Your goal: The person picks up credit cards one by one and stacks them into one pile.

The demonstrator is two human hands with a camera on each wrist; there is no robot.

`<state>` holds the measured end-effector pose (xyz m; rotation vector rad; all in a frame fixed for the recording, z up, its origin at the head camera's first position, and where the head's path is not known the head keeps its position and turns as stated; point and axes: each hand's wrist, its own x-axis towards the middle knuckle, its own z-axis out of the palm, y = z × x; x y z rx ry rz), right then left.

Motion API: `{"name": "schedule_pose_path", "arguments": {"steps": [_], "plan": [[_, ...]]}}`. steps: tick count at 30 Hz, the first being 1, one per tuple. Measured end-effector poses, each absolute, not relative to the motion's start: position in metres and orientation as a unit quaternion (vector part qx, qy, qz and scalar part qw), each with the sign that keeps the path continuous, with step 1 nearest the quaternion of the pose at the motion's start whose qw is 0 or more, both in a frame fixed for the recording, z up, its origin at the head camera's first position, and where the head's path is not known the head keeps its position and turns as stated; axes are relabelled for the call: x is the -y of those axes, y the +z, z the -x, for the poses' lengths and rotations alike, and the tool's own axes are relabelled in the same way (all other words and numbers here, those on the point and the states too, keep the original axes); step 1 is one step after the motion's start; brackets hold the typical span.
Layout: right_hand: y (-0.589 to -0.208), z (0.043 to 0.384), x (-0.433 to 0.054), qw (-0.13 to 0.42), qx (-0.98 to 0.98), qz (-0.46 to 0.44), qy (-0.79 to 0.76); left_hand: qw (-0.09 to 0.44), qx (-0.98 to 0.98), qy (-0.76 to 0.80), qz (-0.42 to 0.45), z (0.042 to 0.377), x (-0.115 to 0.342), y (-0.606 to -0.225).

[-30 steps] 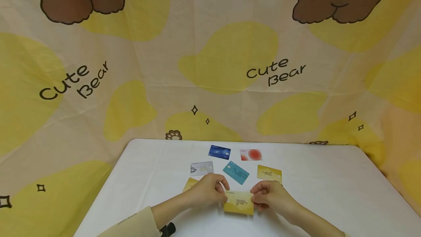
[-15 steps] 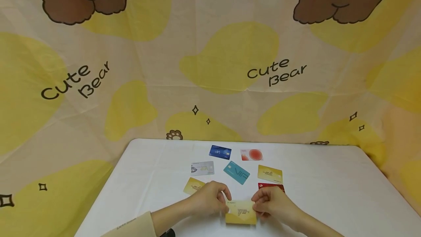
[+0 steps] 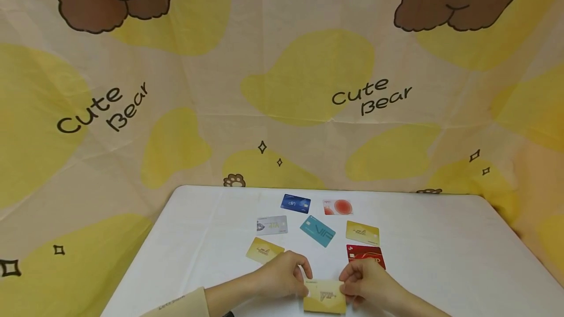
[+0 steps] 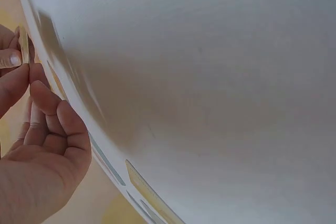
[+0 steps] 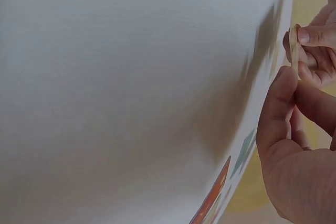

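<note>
Between both hands, a gold card (image 3: 325, 297) is held above the near part of the white table. My left hand (image 3: 284, 274) pinches its left edge with thumb and fingers; my right hand (image 3: 369, 280) pinches the right edge. In the left wrist view the card (image 4: 24, 45) appears edge-on between the fingertips, and the right wrist view shows the card (image 5: 294, 48) the same way. Just beyond my right hand lies a red card (image 3: 365, 253), partly covered by it. A second gold card (image 3: 263, 249) lies beyond my left hand, its near corner hidden.
Farther back on the white table (image 3: 440, 238) lie a blue card (image 3: 295, 203), a white card with a red circle (image 3: 338, 207), a silver card (image 3: 272, 225), a teal card (image 3: 317, 231) and another gold card (image 3: 363, 232). A patterned cloth (image 3: 282, 87) hangs behind the table.
Both hands have drawn the held gold card toward the near edge of the table. The red card and the left gold card have come more into sight. The other cards lie unmoved.
</note>
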<state>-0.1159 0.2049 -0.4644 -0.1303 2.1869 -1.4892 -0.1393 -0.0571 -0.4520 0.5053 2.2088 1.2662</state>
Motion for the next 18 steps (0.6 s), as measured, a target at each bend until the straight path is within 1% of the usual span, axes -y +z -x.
{"name": "schedule_pose_path", "arguments": {"steps": [11,18], "plan": [[-0.4662,0.1111,-0.2050,0.272,-0.786,0.039,-0.554,0.273,-0.828,0.451,-0.194,0.1376,0.0531,-0.4582],[-0.4711,0.1110,-0.2038,0.268,-0.788,0.043,-0.553,0.270,-0.838,0.434,-0.191,0.1384,0.0521,-0.4618]]}}
